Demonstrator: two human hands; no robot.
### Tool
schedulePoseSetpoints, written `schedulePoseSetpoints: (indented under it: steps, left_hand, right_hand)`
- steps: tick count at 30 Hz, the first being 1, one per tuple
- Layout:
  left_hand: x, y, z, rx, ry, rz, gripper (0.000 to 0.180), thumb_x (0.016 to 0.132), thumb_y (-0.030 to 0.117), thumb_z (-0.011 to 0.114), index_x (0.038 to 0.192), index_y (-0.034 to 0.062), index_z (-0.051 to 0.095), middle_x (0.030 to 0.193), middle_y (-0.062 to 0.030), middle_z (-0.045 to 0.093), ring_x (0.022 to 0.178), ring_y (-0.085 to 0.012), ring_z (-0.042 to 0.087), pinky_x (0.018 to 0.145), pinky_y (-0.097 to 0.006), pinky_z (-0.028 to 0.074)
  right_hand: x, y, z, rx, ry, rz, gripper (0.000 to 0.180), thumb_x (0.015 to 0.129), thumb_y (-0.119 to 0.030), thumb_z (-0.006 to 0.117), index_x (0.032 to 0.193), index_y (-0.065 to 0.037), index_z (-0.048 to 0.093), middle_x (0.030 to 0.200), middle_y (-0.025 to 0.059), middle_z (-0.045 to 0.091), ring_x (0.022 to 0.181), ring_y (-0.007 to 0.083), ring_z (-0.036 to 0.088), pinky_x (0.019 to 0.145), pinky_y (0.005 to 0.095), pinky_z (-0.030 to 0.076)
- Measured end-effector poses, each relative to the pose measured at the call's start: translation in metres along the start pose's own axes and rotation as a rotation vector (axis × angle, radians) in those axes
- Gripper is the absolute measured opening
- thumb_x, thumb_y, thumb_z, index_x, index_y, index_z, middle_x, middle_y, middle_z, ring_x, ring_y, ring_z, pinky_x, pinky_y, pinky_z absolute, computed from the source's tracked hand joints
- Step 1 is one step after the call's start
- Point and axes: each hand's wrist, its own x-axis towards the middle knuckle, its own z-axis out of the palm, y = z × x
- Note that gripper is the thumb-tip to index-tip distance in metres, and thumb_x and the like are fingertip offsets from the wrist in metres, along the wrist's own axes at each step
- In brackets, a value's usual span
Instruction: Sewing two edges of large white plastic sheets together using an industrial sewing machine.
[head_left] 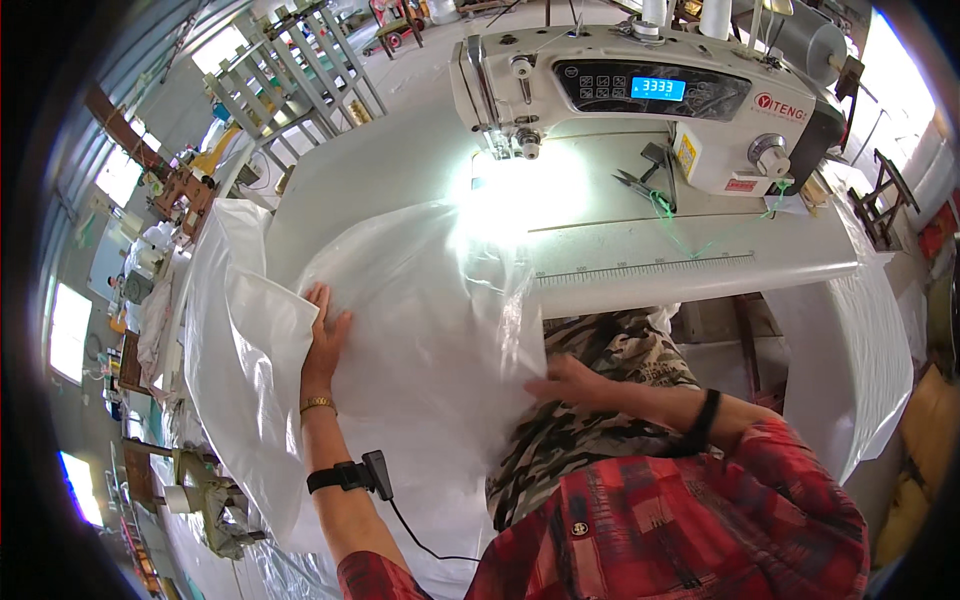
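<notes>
A large translucent white plastic sheet spreads over the left of the sewing table and hangs across my lap. Its far part reaches the bright light under the needle end of a white sewing machine. My left hand lies on the sheet beside a folded edge, fingers stretched toward the machine and thumb apart. At the sheet's right border, above my camouflage trousers, is my right hand. Motion smears its fingertips, so whether they pinch the border cannot be made out.
Dark thread snips with green thread lie on the machine bed, right of the light. A ruler strip runs along the table's front edge. More white sheeting hangs at the right. A grey metal rack stands beyond the table at far left.
</notes>
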Motion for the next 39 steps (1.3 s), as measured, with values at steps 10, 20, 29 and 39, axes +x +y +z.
schedulePoseSetpoints:
  steps: [10,20,29,39]
  left_hand:
    - [-0.023,0.027,-0.012,-0.022,-0.042,-0.112,0.045,0.098,0.028,0.056,0.135,0.0017,0.053,0.145,-0.0167,0.048,0.136,-0.0308,0.042,0.112,-0.038,0.036]
    - [0.006,0.143,-0.155,-0.771,-0.150,0.044,0.040,0.101,0.026,0.051,0.131,-0.0010,0.056,0.130,-0.0128,0.062,0.117,-0.0244,0.062,0.097,-0.032,0.049]
    - [-0.083,0.191,-0.211,-0.651,-0.185,-0.212,0.028,0.096,0.015,0.057,0.119,0.0004,0.065,0.122,-0.0141,0.066,0.108,-0.0245,0.065,0.091,-0.033,0.053]
    - [-0.420,0.192,-0.050,-0.329,-0.724,-0.300,0.047,0.092,0.027,0.065,0.130,0.0003,0.055,0.121,-0.0167,0.065,0.113,-0.0272,0.063,0.096,-0.036,0.049]
  right_hand:
    - [-0.035,-0.001,0.009,0.264,0.031,0.264,0.029,0.096,-0.024,0.063,0.108,0.002,0.070,0.094,0.0028,0.070,0.084,0.0087,0.060,0.076,0.0271,0.049]
    - [-0.039,0.009,0.005,0.415,0.083,0.125,0.030,0.093,-0.024,0.067,0.108,0.002,0.066,0.091,0.0030,0.067,0.077,0.0095,0.059,0.071,0.0262,0.048]
    - [-0.047,0.020,-0.010,0.508,0.029,0.114,0.029,0.096,-0.018,0.062,0.120,0.000,0.061,0.103,0.0034,0.067,0.090,0.0099,0.061,0.080,0.0267,0.050]
    - [-0.048,0.043,-0.004,0.578,-0.066,0.177,0.023,0.098,-0.021,0.060,0.102,0.001,0.064,0.087,0.0014,0.064,0.081,0.0086,0.060,0.076,0.0243,0.050]
